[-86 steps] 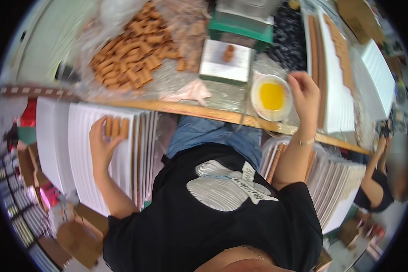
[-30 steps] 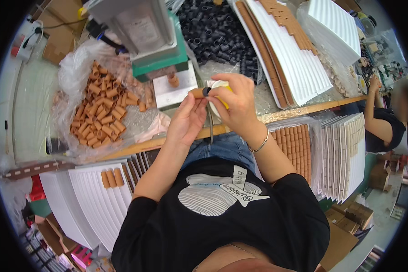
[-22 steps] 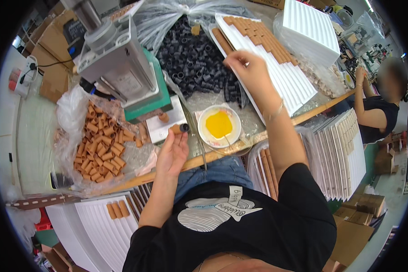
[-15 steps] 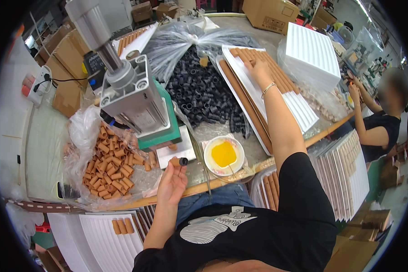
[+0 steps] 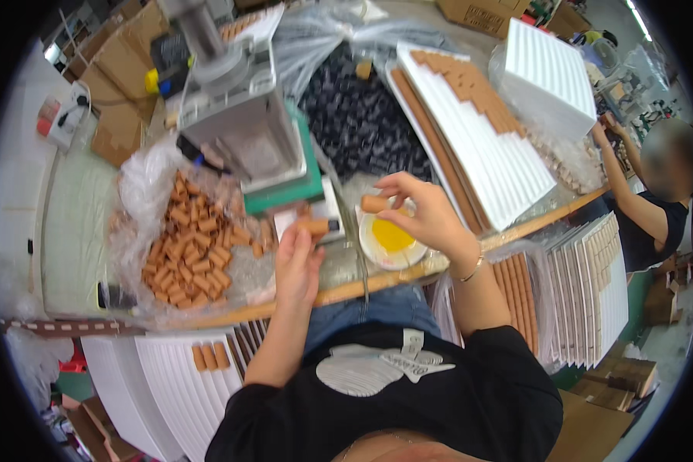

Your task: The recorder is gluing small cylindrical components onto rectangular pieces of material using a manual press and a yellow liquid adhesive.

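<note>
My left hand [image 5: 296, 269] pinches a short brown tube [image 5: 313, 226] with a black fitting [image 5: 333, 225] at its right end, just in front of the press base. In my right hand [image 5: 431, 219], between thumb and fingers, is another brown tube [image 5: 374, 203]. That hand is above the white bowl [image 5: 368, 251], which holds yellow liquid [image 5: 391, 236]. At the left, many loose brown tubes [image 5: 189, 266] lie heaped on clear plastic. A large pile of black fittings [image 5: 362, 115] sits at the back middle.
A metal press [image 5: 246, 138] on a green base [image 5: 285, 191] stands beside my left hand. To the right lie white ridged trays [image 5: 500, 173] with rows of brown tubes [image 5: 470, 85], and a stack of white trays [image 5: 550, 77]. A co-worker [image 5: 654, 177] works at the far right.
My right hand has come back from the tray of brown tubes to above the bowl, now with a tube in it. My left hand, still with its tube, has risen slightly toward the press.
</note>
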Demonstrator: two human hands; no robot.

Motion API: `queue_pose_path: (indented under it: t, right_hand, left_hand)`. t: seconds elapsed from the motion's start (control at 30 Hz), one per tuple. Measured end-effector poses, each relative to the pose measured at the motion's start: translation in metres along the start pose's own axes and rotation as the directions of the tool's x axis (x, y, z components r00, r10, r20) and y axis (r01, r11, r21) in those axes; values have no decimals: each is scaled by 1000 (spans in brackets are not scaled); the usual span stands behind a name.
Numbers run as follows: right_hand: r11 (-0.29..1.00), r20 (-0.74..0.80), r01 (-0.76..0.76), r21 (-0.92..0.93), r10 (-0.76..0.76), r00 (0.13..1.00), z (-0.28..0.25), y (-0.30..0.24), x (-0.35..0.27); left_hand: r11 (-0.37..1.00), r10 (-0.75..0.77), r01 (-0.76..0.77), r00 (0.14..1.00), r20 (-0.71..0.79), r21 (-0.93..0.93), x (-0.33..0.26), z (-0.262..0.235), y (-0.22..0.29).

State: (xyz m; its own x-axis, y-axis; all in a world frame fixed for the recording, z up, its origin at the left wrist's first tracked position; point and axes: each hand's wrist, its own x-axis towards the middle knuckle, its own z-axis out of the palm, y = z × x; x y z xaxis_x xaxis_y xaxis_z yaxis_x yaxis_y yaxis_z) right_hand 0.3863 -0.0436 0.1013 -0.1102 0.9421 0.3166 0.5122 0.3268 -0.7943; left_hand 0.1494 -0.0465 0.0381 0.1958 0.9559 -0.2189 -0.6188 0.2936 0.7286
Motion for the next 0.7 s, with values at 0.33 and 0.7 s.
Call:
queue_pose_path:
  t: [0.33, 0.7]
  right_hand:
    - [949, 95, 238, -205, -223, 970, 54, -23, -17]
    - [942, 53, -19, -336, 39, 998, 102, -3, 17]
  left_hand:
    - [864, 246, -281, 959, 138, 418, -2, -6, 5]
    - [-12, 392, -441, 823, 410, 897, 53, -32, 22]
